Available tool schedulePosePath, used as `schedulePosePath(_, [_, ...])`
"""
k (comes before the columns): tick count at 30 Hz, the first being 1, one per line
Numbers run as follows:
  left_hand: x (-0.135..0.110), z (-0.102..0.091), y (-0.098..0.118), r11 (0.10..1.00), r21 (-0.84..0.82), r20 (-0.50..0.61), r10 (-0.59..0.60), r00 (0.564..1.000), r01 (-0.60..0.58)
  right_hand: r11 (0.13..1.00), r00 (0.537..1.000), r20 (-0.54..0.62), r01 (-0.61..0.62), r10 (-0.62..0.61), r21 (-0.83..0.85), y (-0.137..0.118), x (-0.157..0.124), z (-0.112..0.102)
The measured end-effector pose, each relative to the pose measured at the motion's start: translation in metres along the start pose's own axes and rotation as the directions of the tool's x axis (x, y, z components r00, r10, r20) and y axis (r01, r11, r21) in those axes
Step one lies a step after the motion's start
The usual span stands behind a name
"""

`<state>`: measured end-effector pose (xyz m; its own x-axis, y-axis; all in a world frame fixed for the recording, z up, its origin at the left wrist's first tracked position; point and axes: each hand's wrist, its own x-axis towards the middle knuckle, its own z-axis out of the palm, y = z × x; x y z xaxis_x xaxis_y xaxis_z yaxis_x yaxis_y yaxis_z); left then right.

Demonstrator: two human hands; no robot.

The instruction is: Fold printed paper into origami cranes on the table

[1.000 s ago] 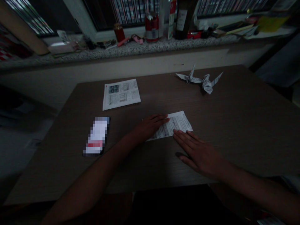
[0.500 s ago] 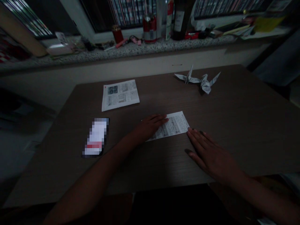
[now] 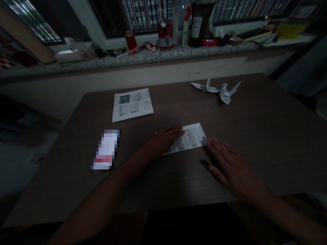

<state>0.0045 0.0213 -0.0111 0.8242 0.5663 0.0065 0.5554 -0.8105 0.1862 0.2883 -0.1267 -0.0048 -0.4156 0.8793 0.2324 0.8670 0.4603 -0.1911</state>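
Left hand (image 3: 163, 141) presses flat, open, on the half-folded paper (image 3: 190, 137); right hand (image 3: 232, 168) lies open beside it. Two finished cranes (image 3: 219, 90) stand near the counter's (image 3: 268, 136) far edge.

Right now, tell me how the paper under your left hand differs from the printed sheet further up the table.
The narrow paper is a slim strip; the printed sheet is broader, nearly square. The left hand rests on the narrow paper, the right hand at its end; the printed sheet lies untouched. The printed sheet shows picture blocks, the narrow paper only fine text. Both lie flat on the table.
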Motion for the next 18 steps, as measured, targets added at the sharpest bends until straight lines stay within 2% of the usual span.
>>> schedulePosePath(3, [-0.001, 0.001, 0.002, 1.000, -0.001, -0.020, -0.019, 1.000, 0.019, 0.998, 0.998, 0.030, 0.052, -0.053, 0.044, -0.003, 0.007, 0.003])
schedulePosePath(8, [-0.002, -0.003, 0.009, 0.999, -0.002, -0.057, -0.048, 0.997, 0.048, 0.996, 0.996, 0.062, 0.064, -0.067, 0.055, 0.000, 0.017, 0.008])
schedulePosePath(13, [-0.009, -0.014, 0.017, 0.992, -0.025, -0.092, -0.123, 0.988, 0.122, 0.997, 0.996, 0.071, 0.049, -0.054, 0.065, 0.019, 0.032, 0.009])
schedulePosePath(18, [-0.017, -0.017, 0.018, 0.993, -0.038, -0.151, -0.115, 0.982, 0.110, 0.994, 0.996, 0.061, 0.057, -0.063, 0.091, 0.042, 0.061, 0.013])
